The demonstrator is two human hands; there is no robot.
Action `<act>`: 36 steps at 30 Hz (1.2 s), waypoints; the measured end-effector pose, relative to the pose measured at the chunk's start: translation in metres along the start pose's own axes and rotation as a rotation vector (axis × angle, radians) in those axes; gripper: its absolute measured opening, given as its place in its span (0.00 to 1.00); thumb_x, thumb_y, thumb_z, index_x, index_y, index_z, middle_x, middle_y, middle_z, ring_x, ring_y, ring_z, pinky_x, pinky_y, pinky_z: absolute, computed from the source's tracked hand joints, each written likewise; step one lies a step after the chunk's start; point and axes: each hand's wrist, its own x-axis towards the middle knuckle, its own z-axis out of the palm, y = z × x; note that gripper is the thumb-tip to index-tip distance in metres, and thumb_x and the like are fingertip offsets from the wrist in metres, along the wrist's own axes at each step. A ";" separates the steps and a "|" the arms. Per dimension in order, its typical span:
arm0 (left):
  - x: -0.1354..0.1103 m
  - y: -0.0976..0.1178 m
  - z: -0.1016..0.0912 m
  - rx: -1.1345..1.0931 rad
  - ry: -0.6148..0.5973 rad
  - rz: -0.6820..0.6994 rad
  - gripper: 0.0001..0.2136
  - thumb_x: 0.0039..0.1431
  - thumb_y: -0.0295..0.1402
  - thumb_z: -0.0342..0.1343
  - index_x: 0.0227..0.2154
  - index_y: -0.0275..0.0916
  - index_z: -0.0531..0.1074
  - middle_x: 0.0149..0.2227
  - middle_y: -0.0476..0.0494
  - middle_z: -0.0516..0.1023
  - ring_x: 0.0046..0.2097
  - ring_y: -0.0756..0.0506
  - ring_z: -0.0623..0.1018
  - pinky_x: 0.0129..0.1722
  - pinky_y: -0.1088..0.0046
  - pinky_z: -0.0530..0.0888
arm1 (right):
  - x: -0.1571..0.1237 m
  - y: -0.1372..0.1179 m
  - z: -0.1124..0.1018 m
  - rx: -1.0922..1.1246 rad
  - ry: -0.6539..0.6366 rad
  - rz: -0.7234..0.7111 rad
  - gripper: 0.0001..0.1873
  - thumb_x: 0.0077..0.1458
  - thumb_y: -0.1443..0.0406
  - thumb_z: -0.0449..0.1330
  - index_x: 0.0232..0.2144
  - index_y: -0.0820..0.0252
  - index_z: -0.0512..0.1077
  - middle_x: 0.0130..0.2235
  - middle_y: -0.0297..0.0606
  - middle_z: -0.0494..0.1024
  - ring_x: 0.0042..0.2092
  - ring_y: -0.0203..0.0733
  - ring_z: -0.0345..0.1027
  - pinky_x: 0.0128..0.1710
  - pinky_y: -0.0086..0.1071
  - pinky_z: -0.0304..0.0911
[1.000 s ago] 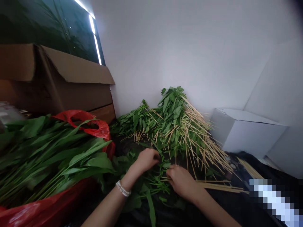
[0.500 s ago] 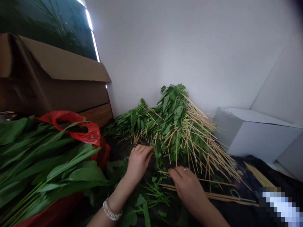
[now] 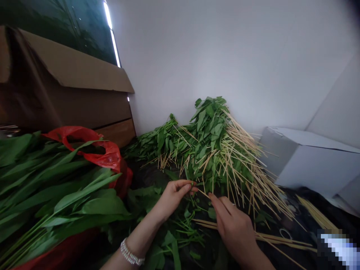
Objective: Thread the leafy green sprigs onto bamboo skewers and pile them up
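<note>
My left hand, with a beaded bracelet at the wrist, pinches a small piece of green leafy stem between thumb and fingers. Opposite it, my right hand is closed on a thin bamboo skewer. The skewer's tip meets the green at my left fingertips; whether it has gone through I cannot tell. Cut stems and loose leaves lie below my hands. Just beyond them is a pile of leafy greens on skewers, the bare sticks fanning out to the right.
Long leafy greens fill a red plastic bag at the left. Behind it stands an open cardboard box. Loose skewers lie at the right, with another bundle near a white box by the wall.
My right hand has lifted a skewer from beside the loose ones and angled it toward my left hand. My left hand has moved right, bringing the green piece to the skewer's tip.
</note>
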 end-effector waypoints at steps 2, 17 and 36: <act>-0.002 0.002 0.003 -0.043 -0.027 -0.020 0.20 0.50 0.45 0.64 0.39 0.32 0.77 0.35 0.40 0.83 0.35 0.46 0.79 0.42 0.68 0.74 | 0.000 -0.001 0.000 0.001 0.004 0.002 0.18 0.63 0.74 0.44 0.49 0.68 0.71 0.30 0.39 0.74 0.29 0.35 0.69 0.29 0.28 0.60; -0.006 0.006 0.010 -0.019 -0.047 -0.029 0.20 0.48 0.46 0.65 0.36 0.34 0.76 0.32 0.41 0.83 0.35 0.45 0.79 0.41 0.68 0.73 | -0.001 -0.005 0.003 -0.010 -0.038 0.052 0.19 0.63 0.73 0.44 0.47 0.66 0.72 0.31 0.39 0.76 0.28 0.35 0.70 0.28 0.28 0.62; -0.004 0.001 0.007 0.075 -0.020 0.061 0.19 0.52 0.45 0.62 0.41 0.35 0.76 0.37 0.42 0.82 0.40 0.44 0.79 0.44 0.69 0.73 | -0.002 -0.009 0.008 0.143 -0.020 0.108 0.17 0.65 0.71 0.46 0.47 0.67 0.72 0.30 0.39 0.75 0.30 0.37 0.72 0.31 0.27 0.65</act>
